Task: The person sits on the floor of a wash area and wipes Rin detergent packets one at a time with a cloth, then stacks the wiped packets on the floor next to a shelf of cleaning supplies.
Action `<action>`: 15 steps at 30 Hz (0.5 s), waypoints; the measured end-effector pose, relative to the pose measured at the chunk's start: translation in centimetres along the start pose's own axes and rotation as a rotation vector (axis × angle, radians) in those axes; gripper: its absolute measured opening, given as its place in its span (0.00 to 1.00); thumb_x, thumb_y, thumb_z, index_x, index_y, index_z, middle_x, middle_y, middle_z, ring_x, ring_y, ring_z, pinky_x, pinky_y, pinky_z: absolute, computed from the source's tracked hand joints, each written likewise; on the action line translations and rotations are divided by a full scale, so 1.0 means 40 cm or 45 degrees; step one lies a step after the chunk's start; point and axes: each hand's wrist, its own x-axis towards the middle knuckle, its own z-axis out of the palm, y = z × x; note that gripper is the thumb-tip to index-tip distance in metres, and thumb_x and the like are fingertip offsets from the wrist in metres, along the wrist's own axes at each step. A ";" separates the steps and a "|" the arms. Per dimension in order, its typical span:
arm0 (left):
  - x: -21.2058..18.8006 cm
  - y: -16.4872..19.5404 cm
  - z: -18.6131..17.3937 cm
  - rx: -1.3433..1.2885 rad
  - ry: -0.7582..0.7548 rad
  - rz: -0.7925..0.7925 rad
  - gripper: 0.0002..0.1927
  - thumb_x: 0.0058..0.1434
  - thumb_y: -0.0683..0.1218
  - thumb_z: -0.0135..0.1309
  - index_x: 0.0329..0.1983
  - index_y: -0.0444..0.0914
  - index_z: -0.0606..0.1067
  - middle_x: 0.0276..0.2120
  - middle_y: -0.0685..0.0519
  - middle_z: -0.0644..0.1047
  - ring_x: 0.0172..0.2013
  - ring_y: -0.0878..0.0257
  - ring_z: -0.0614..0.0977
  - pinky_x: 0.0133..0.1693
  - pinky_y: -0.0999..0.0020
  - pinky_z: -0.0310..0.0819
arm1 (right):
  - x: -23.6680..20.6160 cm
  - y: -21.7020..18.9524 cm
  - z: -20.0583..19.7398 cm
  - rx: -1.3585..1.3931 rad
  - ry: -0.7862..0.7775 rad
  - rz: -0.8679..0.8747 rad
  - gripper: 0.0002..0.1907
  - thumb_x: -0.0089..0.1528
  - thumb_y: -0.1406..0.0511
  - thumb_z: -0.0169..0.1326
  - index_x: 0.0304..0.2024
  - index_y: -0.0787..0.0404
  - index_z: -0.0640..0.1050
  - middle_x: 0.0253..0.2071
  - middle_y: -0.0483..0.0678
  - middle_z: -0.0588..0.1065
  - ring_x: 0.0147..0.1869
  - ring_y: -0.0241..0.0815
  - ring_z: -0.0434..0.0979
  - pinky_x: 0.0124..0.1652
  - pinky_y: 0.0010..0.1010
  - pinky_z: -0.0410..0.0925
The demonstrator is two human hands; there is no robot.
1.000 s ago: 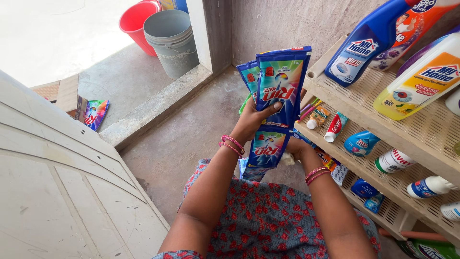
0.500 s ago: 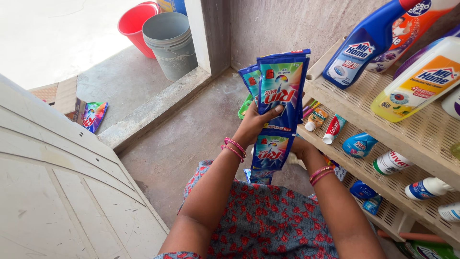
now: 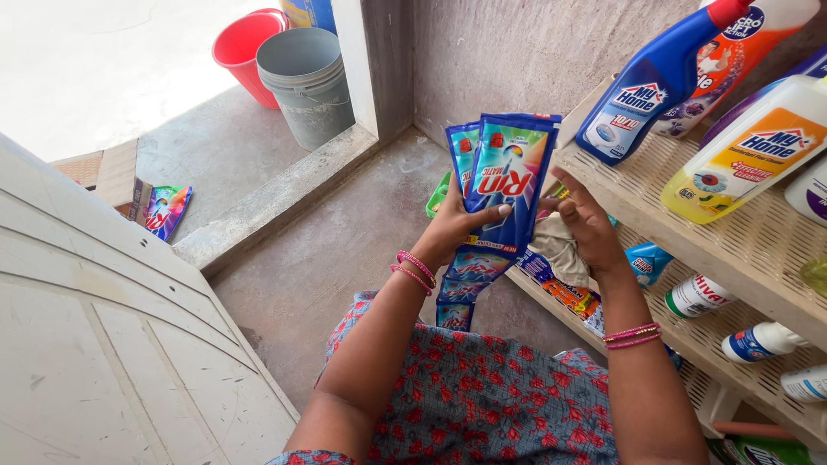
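The strip of blue detergent sachets [image 3: 506,185] was up in front of the person, upright, its top sachets fanned slightly so that a second strip edge showed behind the first, and its lower sachets hung down toward the patterned lap. The left hand [image 3: 455,226] had it in a closed grip, thumb laid across the front of the top sachet and the fingers wrapped behind. The right hand [image 3: 587,226] was just beside the strip's right edge, fingers loosely spread and only partly curled; whether it touched the sachets could not be told, and it held nothing firmly.

Judged from how things lay, the work was in mid-course: the sachets were in hand and not yet placed on the shelf rack [image 3: 758,258] to the right. That rack already carried a blue bottle [image 3: 648,95], a yellow bottle [image 3: 751,151] and smaller white containers [image 3: 696,295] on the tier below, with packets [image 3: 564,288] on the lower ledge near the right hand.

Further out, a grey bucket [image 3: 303,79] and a red bucket [image 3: 243,47] stood by the doorway, and a single loose sachet [image 3: 165,211] lay on the step.
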 end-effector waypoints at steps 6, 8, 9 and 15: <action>-0.012 -0.035 0.007 0.592 -0.087 0.186 0.70 0.50 0.58 0.68 0.77 0.38 0.28 0.58 0.37 0.74 0.56 0.48 0.81 0.56 0.54 0.76 | -0.023 -0.070 0.045 -0.271 0.033 -0.063 0.45 0.67 0.54 0.50 0.80 0.54 0.45 0.63 0.52 0.71 0.61 0.43 0.73 0.58 0.37 0.68; -0.012 -0.049 0.004 0.817 -0.104 0.206 0.69 0.53 0.64 0.64 0.77 0.36 0.28 0.58 0.34 0.75 0.56 0.46 0.80 0.58 0.55 0.74 | -0.025 -0.072 0.044 -0.236 0.012 -0.068 0.44 0.68 0.55 0.49 0.80 0.54 0.44 0.64 0.51 0.71 0.61 0.42 0.73 0.59 0.37 0.68; -0.012 -0.057 0.003 0.899 -0.120 0.221 0.68 0.54 0.67 0.63 0.77 0.34 0.30 0.58 0.32 0.75 0.58 0.45 0.80 0.59 0.54 0.73 | -0.026 -0.070 0.041 -0.231 -0.008 -0.090 0.42 0.69 0.55 0.49 0.79 0.55 0.45 0.65 0.51 0.70 0.63 0.42 0.72 0.60 0.36 0.67; -0.019 -0.088 0.001 1.009 -0.137 0.288 0.52 0.69 0.70 0.45 0.81 0.36 0.40 0.67 0.31 0.68 0.70 0.42 0.69 0.67 0.54 0.63 | -0.022 -0.014 0.024 -0.219 -0.071 -0.019 0.30 0.67 0.58 0.54 0.68 0.61 0.64 0.60 0.51 0.74 0.63 0.41 0.75 0.59 0.36 0.69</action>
